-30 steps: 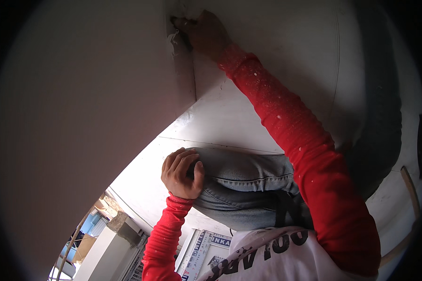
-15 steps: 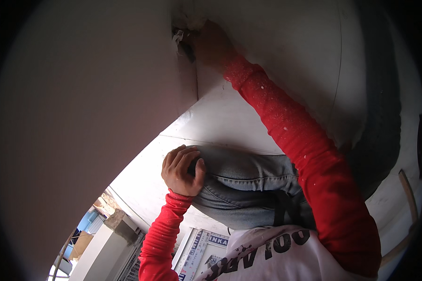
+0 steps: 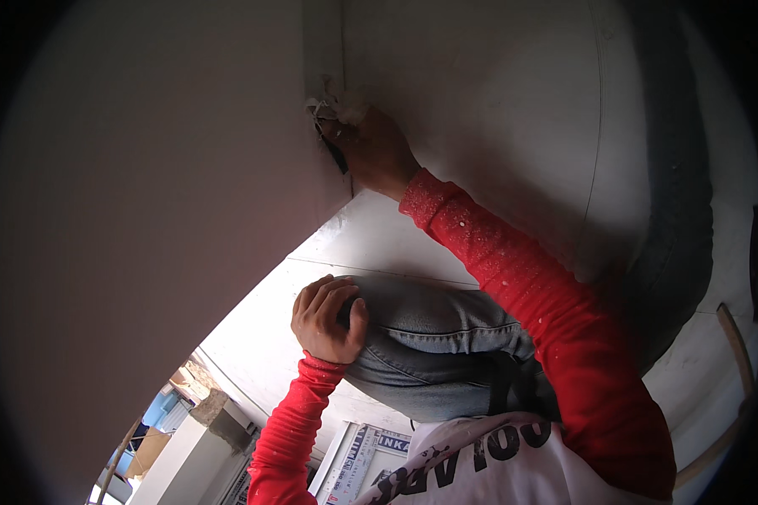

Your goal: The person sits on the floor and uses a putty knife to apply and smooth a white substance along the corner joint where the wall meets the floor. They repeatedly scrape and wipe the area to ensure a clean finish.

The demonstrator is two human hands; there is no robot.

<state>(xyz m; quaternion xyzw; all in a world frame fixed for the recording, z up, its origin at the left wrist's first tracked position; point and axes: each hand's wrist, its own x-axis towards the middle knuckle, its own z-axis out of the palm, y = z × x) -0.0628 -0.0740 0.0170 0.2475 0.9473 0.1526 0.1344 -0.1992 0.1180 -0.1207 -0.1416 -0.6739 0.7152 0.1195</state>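
Note:
My right hand (image 3: 379, 153) is closed on a dark flat piece (image 3: 333, 151) at the edge where the pale wall panel meets the white floor surface. Whitish crumpled material (image 3: 342, 106) sticks out around the fingers. Its exact kind is too dim to tell. White dust specks the red right sleeve (image 3: 514, 261). My left hand (image 3: 324, 320) rests over my bent knee, holding nothing, with the thumb apart from the fingers.
A large pale panel (image 3: 160, 194) fills the left side. My jeans-clad leg (image 3: 438, 320) is folded beneath the right arm. A curved brown strip (image 3: 735, 349) lies at far right. Below left are a white block (image 3: 181, 454), a blue container (image 3: 158, 408) and a printed frame (image 3: 358, 463).
My right hand has slid toward me along the panel's edge, still gripping the dark piece. My left hand stays on the knee. The view has shifted slightly.

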